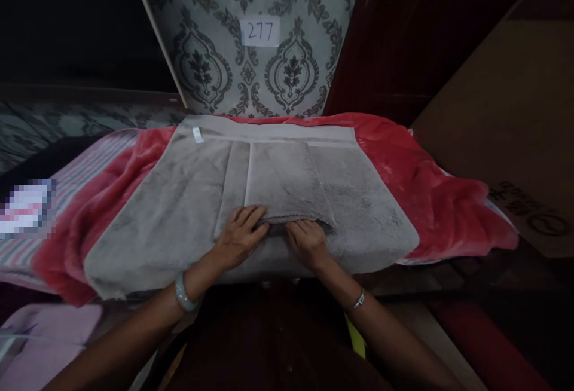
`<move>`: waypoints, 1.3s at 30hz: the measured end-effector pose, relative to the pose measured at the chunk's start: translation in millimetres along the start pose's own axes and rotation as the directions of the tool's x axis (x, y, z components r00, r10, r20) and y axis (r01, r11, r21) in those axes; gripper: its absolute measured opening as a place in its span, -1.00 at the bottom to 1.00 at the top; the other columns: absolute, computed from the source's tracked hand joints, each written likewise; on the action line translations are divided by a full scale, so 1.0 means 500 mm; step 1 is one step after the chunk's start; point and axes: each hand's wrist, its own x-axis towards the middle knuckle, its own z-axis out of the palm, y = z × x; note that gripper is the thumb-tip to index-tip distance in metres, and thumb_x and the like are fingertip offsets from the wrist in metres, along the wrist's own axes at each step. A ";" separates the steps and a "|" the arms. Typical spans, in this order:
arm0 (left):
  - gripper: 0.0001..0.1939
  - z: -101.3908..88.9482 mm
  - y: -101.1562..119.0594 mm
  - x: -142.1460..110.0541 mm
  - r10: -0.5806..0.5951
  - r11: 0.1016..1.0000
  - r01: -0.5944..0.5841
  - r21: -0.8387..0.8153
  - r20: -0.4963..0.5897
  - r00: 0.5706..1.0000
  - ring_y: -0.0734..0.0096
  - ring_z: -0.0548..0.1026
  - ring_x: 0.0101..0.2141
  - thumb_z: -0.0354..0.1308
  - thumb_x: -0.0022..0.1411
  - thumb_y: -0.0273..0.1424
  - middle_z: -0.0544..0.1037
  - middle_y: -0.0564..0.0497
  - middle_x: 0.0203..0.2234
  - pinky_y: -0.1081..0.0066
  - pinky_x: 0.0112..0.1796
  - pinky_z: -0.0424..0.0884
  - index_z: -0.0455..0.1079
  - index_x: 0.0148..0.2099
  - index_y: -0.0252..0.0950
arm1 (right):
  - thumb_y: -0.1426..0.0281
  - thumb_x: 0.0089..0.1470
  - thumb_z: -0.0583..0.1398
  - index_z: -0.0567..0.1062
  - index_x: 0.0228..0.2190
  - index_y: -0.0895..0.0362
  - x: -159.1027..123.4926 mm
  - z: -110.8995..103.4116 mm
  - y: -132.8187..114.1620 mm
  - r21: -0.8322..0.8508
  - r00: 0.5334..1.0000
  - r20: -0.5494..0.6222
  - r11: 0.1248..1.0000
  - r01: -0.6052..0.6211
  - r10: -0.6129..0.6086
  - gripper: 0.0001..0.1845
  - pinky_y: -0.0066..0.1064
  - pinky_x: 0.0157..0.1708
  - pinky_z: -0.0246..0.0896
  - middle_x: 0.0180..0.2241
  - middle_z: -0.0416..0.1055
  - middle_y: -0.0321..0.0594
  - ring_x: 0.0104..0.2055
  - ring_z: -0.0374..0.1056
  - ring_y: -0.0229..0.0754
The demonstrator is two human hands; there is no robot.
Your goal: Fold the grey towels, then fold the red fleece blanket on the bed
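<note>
A grey plush towel (pixel 156 217) lies spread out, with a small white label near its far left corner. A folded grey towel (pixel 282 176) rests on its middle. My left hand (pixel 240 235) is at the left part of the folded towel's near edge, fingers on top and thumb by the edge. Closed on the same edge, a little to the right, is my right hand (pixel 309 240). A dark gap shows under the edge between the hands. My right fingertips are partly hidden.
A red blanket (pixel 399 170) with a striped underside lies beneath the grey towel, spreading out on both sides. A cardboard box (pixel 506 110) leans at the right. Behind are a paper reading 277 (pixel 260 31) on patterned wallpaper and a dark screen (pixel 81 26). Pink fabric (pixel 54 337) is at lower left.
</note>
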 end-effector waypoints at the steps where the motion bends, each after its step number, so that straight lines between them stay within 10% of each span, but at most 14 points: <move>1: -0.88 0.001 -0.002 0.001 -0.007 1.000 0.007 0.006 -0.005 1.000 0.08 0.43 0.05 0.14 0.30 -0.50 0.51 -0.21 0.08 0.06 -0.01 0.38 0.48 -0.15 -0.24 | 0.48 0.33 0.06 0.54 -0.37 0.09 0.002 -0.002 0.000 -0.001 1.000 -0.013 1.000 0.000 0.000 -0.70 -0.32 -0.33 0.04 -0.50 0.43 -0.24 -0.39 0.30 -0.21; 12: -0.78 0.008 -0.012 -0.032 0.107 0.988 -0.085 -0.132 0.169 0.980 0.15 0.47 0.07 0.05 0.34 -0.57 0.54 -0.18 0.09 0.11 0.02 0.45 0.52 -0.14 -0.28 | 0.47 0.30 0.12 0.53 -0.41 0.07 -0.022 -0.019 -0.011 0.005 0.999 0.016 0.999 0.036 -0.036 -0.74 -0.34 -0.33 0.07 -0.50 0.42 -0.25 -0.38 0.30 -0.20; 19: -0.78 0.013 -0.010 -0.038 0.077 0.989 -0.060 -0.136 0.128 0.989 0.14 0.48 0.07 0.04 0.35 -0.58 0.51 -0.18 0.13 0.08 0.00 0.47 0.50 -0.14 -0.27 | 0.47 0.28 0.13 0.54 -0.09 0.12 0.003 -0.092 0.016 0.184 0.997 -0.080 0.983 -0.002 0.017 -0.77 -0.31 -0.18 0.31 -0.27 0.55 -0.14 -0.20 0.42 -0.13; 23: -0.82 0.003 -0.003 -0.042 0.087 0.989 -0.084 -0.118 0.027 0.996 0.16 0.51 0.03 0.06 0.32 -0.60 0.57 -0.18 0.03 0.12 -0.01 0.49 0.47 -0.22 -0.29 | 0.33 0.27 0.17 0.36 0.22 0.09 -0.012 -0.093 0.039 0.035 0.989 0.149 0.999 -0.030 0.025 -0.50 0.00 0.16 0.23 0.23 0.35 -0.03 0.27 0.22 0.11; 28: -0.77 -0.020 0.002 -0.027 0.046 0.984 -0.057 -0.170 -0.067 0.997 0.20 0.50 0.08 0.09 0.29 -0.58 0.59 -0.19 0.01 0.15 0.07 0.47 0.45 -0.04 -0.30 | 0.31 0.25 0.20 0.27 0.30 0.02 -0.034 -0.069 0.043 -0.005 0.956 0.291 1.000 -0.017 0.017 -0.39 0.09 0.24 0.16 0.33 0.21 -0.06 0.37 0.09 0.10; 33: -0.49 0.001 0.019 -0.009 0.010 0.998 -0.001 -0.063 0.143 0.990 0.00 0.34 0.25 0.08 0.33 -0.41 0.40 -0.28 0.24 -0.08 0.17 0.35 0.25 0.30 -0.35 | 0.27 0.25 0.21 0.29 0.30 0.03 0.014 -0.041 0.024 -0.025 0.951 0.299 0.997 -0.067 0.072 -0.37 0.16 0.25 0.12 0.34 0.18 -0.03 0.39 0.05 0.16; 39: -0.55 -0.010 0.011 -0.015 -0.079 0.978 0.124 -0.169 0.252 0.965 0.12 0.42 0.20 0.06 0.38 -0.36 0.45 -0.17 0.21 0.03 0.16 0.39 0.32 0.28 -0.26 | 0.19 0.28 0.16 0.18 0.35 -0.08 0.040 -0.033 0.016 0.008 0.830 0.541 0.986 -0.164 0.134 -0.34 0.15 0.33 -0.05 0.42 -0.01 -0.13 0.45 -0.10 0.13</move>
